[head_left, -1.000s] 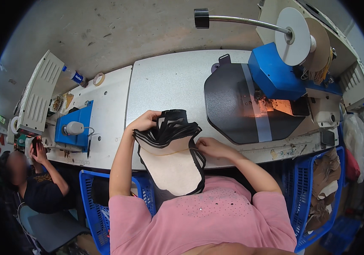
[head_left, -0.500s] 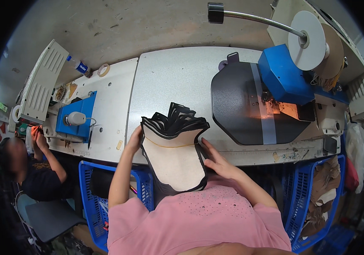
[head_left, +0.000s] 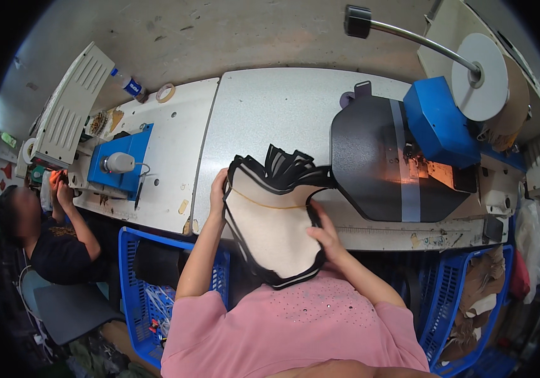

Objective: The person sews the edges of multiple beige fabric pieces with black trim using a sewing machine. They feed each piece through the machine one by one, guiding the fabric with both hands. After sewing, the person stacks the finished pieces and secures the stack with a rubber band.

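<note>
A thick bundle of cut fabric pieces, cream on top with black edges, is in front of my chest, partly over the table's front edge. A thin yellow-brown band runs across its upper part, and the black far ends fan out over the tabletop. My left hand is closed on the bundle's left side, most of its fingers hidden behind it. On the right side my right hand grips the edge, thumb on the cream face. The bundle's far right corner is beside a black work plate.
A sewing machine with a blue head and lit needle area stands at right. Another blue machine, a bottle and a tape roll are at left. Blue baskets stand below the table; a co-worker sits far left.
The bundle and both hands have shifted right in the picture, and the bundle has tilted, its far ends spreading more. The whole view has also moved a little. Both hands keep their hold.
</note>
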`<state>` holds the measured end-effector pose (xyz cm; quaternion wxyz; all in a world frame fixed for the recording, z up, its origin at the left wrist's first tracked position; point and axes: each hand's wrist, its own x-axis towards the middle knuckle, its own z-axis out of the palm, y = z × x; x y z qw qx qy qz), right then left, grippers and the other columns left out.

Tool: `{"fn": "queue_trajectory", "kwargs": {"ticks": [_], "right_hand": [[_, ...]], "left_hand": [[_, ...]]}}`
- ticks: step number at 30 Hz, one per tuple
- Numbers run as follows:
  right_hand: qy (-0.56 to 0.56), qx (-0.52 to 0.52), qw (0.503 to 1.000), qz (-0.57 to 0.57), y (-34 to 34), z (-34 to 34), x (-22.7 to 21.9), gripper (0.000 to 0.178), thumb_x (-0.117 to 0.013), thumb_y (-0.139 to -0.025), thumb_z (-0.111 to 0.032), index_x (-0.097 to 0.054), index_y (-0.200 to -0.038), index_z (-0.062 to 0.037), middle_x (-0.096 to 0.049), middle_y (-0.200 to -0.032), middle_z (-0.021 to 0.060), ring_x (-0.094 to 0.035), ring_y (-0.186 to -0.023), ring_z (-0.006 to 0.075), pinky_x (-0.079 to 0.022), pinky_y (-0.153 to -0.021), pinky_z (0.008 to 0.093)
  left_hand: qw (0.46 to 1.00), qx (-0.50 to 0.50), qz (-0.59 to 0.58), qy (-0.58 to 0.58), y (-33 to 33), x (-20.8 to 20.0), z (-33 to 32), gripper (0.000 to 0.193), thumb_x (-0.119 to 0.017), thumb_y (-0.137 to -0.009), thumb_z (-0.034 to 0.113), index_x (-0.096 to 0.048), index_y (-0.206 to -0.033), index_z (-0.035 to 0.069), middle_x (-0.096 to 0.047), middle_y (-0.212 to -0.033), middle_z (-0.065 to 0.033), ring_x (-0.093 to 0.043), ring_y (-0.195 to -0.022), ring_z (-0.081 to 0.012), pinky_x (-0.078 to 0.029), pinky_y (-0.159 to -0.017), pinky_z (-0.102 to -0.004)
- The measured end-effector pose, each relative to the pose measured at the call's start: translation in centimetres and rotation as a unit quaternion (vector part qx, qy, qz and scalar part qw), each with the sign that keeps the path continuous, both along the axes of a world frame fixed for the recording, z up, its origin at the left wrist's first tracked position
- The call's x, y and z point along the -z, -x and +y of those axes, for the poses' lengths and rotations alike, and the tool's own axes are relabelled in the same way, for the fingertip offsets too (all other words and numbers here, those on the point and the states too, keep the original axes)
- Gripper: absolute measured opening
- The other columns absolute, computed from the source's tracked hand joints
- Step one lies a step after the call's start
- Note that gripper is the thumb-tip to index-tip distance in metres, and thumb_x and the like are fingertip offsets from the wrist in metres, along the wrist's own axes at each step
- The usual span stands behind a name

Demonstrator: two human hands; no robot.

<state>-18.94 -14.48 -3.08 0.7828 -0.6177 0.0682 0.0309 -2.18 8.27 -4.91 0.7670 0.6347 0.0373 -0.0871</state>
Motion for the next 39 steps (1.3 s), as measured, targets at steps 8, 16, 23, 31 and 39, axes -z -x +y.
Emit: {"fn": "queue_trajectory", "kwargs": {"ticks": [8,16,23,31,39], "right_hand": [[-0.053,-0.026,0.998,-0.01,-1.3,-2.7,2.4,0.078,-0.058,-0.066,-0.028,-0.036,-0.133,0.0039,-0.04,-0.134,0.0176,-0.036,-0.125,0.0264,-0.023,-0.105,0.0325],[-0.041,-0.013,0.999,-0.013,-1.1,-2.2,2.3,0.077,-0.058,-0.065,-0.03,-0.039,-0.131,0.0041,-0.044,-0.129,0.0178,-0.04,-0.121,0.0267,-0.026,-0.103,0.0328],[-0.032,-0.015,0.999,0.003,-0.9,-2.2,1.8,0.076,-0.058,-0.065,-0.03,-0.04,-0.13,0.004,-0.045,-0.129,0.0179,-0.041,-0.121,0.0266,-0.026,-0.103,0.0325],[-0.025,-0.021,0.999,-0.011,-1.1,-2.2,1.6,0.076,-0.059,-0.065,-0.03,-0.041,-0.13,0.0036,-0.045,-0.129,0.0179,-0.042,-0.121,0.026,-0.027,-0.103,0.0322],[-0.039,-0.024,0.999,-0.011,-1.1,-2.2,1.9,0.075,-0.06,-0.064,-0.03,-0.042,-0.129,0.0038,-0.048,-0.126,0.0167,-0.044,-0.117,0.0241,-0.029,-0.101,0.0311]], "left_hand": [[0.978,0.18,0.105,0.004,-1.1,-2.7,0.2,0.033,-0.04,-0.087,0.025,-0.059,-0.103,0.003,-0.062,-0.094,-0.0043,-0.058,-0.087,-0.0127,-0.046,-0.079,-0.0254],[0.971,0.195,0.14,0.01,-1.7,-2.2,0.1,0.029,-0.047,-0.084,0.027,-0.06,-0.1,0.006,-0.061,-0.092,-0.0025,-0.058,-0.082,-0.0115,-0.047,-0.074,-0.0243],[0.929,0.315,0.193,-0.015,-5.8,-0.2,1.9,0.041,-0.06,-0.076,0.025,-0.059,-0.11,0.002,-0.064,-0.098,-0.0049,-0.061,-0.089,-0.0128,-0.048,-0.08,-0.0252],[0.743,0.621,0.189,-0.166,-10.2,-5.5,-0.2,0.05,-0.05,-0.066,-0.007,-0.053,-0.117,-0.006,-0.061,-0.108,-0.0073,-0.059,-0.094,-0.0119,-0.045,-0.088,-0.0234],[0.739,0.569,0.198,-0.302,-9.0,-7.3,-1.6,0.035,-0.049,-0.075,0.0,-0.062,-0.107,0.001,-0.063,-0.092,-0.0011,-0.056,-0.078,-0.0072,-0.045,-0.073,-0.0199]]}}
